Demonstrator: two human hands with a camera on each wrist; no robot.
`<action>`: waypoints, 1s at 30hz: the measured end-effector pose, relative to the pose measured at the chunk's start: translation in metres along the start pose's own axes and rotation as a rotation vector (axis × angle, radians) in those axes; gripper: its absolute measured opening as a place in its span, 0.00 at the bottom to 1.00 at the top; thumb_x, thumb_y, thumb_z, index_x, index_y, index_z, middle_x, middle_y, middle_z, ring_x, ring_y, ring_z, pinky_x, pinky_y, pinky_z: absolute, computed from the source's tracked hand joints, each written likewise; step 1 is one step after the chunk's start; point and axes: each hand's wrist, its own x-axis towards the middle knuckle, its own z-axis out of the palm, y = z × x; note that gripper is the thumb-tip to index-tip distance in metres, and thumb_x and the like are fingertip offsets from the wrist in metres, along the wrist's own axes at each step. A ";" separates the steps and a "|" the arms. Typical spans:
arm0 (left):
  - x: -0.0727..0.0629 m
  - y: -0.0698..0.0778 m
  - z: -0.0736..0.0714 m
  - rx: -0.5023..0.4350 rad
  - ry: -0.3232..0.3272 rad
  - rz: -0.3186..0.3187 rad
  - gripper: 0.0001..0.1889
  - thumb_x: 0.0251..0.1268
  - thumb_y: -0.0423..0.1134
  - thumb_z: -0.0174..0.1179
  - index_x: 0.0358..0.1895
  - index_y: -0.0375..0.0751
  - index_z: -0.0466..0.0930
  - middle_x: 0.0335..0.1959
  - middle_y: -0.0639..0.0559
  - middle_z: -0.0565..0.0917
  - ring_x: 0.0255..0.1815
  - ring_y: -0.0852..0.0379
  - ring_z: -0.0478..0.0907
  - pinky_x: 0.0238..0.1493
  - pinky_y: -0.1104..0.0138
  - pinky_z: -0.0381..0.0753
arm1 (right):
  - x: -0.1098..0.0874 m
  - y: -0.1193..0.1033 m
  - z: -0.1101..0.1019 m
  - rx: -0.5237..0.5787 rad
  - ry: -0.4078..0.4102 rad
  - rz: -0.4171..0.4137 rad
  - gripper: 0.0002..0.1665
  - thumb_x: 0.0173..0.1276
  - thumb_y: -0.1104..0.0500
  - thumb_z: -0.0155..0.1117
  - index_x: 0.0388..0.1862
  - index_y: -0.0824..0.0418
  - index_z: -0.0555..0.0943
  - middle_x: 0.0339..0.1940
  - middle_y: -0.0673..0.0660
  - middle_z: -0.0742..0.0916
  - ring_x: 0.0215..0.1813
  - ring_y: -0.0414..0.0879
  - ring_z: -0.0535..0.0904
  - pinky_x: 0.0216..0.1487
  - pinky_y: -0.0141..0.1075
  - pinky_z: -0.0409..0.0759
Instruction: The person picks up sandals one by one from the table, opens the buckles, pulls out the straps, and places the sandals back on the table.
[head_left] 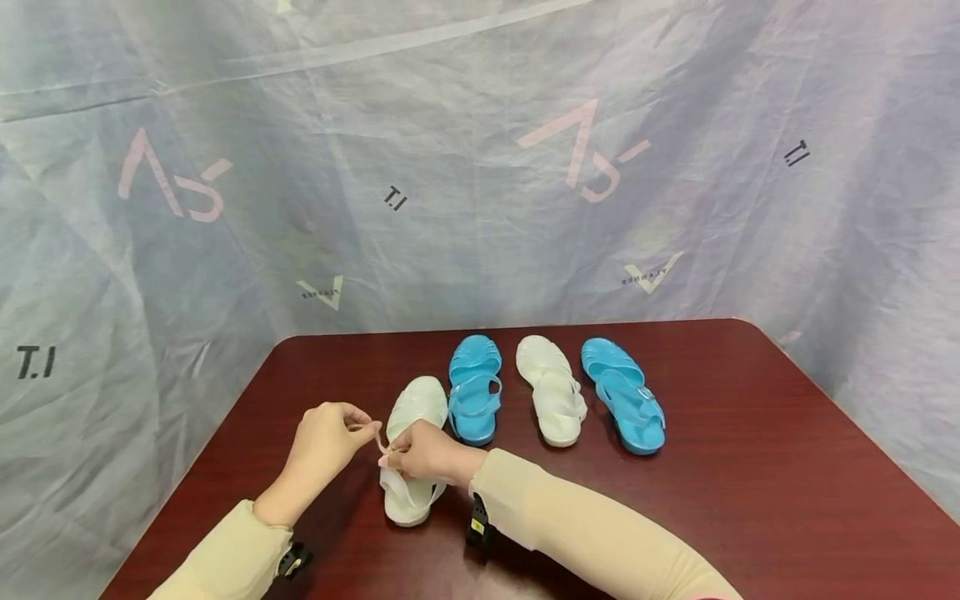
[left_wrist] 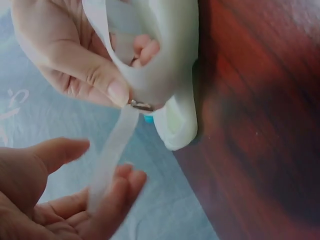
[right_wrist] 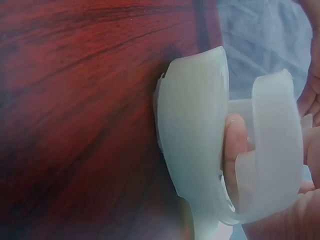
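Observation:
A white jelly sandal (head_left: pixel 417 404) rests on the table, toe pointing away. My right hand (head_left: pixel 433 452) pinches its strap at the small metal buckle (left_wrist: pixel 142 106), some fingers reaching inside the strap loop (right_wrist: pixel 277 145). From the buckle hangs the strap's loose end (left_wrist: pixel 116 145). My left hand (head_left: pixel 326 435) is just left of the sandal; in the left wrist view the strap end lies against its bent fingers (left_wrist: pixel 112 200), while the thumb stands apart from them. The right hand covers the sandal's middle in the head view.
Behind and to the right, a blue sandal (head_left: pixel 476 417), another white sandal (head_left: pixel 557 408) and a second blue sandal (head_left: pixel 641 429) lie in a row on the dark red table (head_left: pixel 750 467). A grey printed cloth (head_left: pixel 480 167) hangs behind the table.

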 end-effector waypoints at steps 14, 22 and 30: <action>-0.008 -0.001 -0.006 0.112 -0.017 -0.049 0.17 0.51 0.49 0.73 0.38 0.41 0.88 0.31 0.50 0.89 0.29 0.53 0.82 0.18 0.66 0.72 | 0.005 0.000 -0.001 0.052 -0.004 0.027 0.16 0.66 0.57 0.66 0.20 0.64 0.85 0.10 0.47 0.70 0.19 0.39 0.64 0.20 0.29 0.61; -0.010 -0.007 -0.004 0.020 -0.028 -0.010 0.13 0.52 0.45 0.73 0.37 0.40 0.88 0.29 0.50 0.88 0.30 0.53 0.83 0.27 0.64 0.78 | 0.005 -0.003 -0.004 0.049 -0.039 -0.013 0.23 0.68 0.59 0.64 0.12 0.63 0.77 0.08 0.48 0.68 0.16 0.39 0.60 0.19 0.30 0.57; -0.012 -0.012 0.002 -0.049 -0.067 -0.013 0.07 0.52 0.44 0.72 0.31 0.45 0.89 0.27 0.55 0.88 0.31 0.56 0.83 0.29 0.66 0.78 | 0.007 -0.011 -0.015 -0.069 -0.086 -0.071 0.09 0.66 0.61 0.66 0.32 0.67 0.87 0.13 0.55 0.80 0.19 0.40 0.71 0.22 0.28 0.67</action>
